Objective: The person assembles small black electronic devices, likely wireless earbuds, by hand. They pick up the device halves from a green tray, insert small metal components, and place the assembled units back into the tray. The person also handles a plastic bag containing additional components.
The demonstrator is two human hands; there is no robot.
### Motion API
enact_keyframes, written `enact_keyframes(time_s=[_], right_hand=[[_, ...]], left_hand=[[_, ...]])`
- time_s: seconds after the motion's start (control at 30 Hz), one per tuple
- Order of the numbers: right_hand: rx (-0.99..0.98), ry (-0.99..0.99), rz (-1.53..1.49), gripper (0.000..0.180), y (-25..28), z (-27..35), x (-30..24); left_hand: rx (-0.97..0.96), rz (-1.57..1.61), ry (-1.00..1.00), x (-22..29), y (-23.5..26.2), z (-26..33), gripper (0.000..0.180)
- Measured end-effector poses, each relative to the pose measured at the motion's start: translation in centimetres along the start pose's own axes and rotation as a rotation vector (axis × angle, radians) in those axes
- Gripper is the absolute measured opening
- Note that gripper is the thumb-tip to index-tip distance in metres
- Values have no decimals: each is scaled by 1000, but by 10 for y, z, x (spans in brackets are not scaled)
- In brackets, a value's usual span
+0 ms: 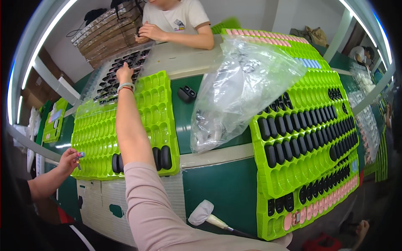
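Observation:
My left hand (124, 74) reaches far forward over a clear plastic tray (90, 94) filled with small black parts. Its fingers look curled down at the parts; whether something is between them I cannot make out. Under my left forearm lies a green moulded tray (144, 115) with rows of hollows. Black oval cases (166, 157) sit in its nearest row, partly hidden by my arm. To the right of that tray a black earbud case (186, 94) rests on the green table. Pale pink cloth runs along the lower edge, but my right hand does not show.
Large green trays (278, 182) on the right hold black cases and pink pieces. A crumpled clear bag (247, 90) overlaps them. A mallet with a pale head (202, 212) lies in front. A co-worker's hand (69, 161) holds something small at left; another person (178, 25) sits opposite.

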State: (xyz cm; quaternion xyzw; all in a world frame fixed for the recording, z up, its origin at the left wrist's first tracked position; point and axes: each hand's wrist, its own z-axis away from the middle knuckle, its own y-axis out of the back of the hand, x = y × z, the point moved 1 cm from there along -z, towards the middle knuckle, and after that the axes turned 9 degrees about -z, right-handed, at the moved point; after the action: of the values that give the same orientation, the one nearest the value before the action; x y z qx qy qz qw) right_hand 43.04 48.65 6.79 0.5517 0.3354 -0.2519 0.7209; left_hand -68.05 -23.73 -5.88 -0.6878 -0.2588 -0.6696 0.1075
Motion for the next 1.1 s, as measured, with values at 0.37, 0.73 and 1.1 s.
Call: enact_keyframes(time_s=[0.37, 0.73, 1.1], right_hand=[[-139, 499, 2, 32, -184, -26, -175], [-134, 980, 214, 22, -380, -200, -300], [-18, 779, 314, 30, -522, -201, -376]], left_hand=[[-124, 84, -496, 92, 155, -51, 33], [-468, -519, -1295, 238, 110, 504, 12], [-1119, -395, -1074, 177, 23, 692, 18]])
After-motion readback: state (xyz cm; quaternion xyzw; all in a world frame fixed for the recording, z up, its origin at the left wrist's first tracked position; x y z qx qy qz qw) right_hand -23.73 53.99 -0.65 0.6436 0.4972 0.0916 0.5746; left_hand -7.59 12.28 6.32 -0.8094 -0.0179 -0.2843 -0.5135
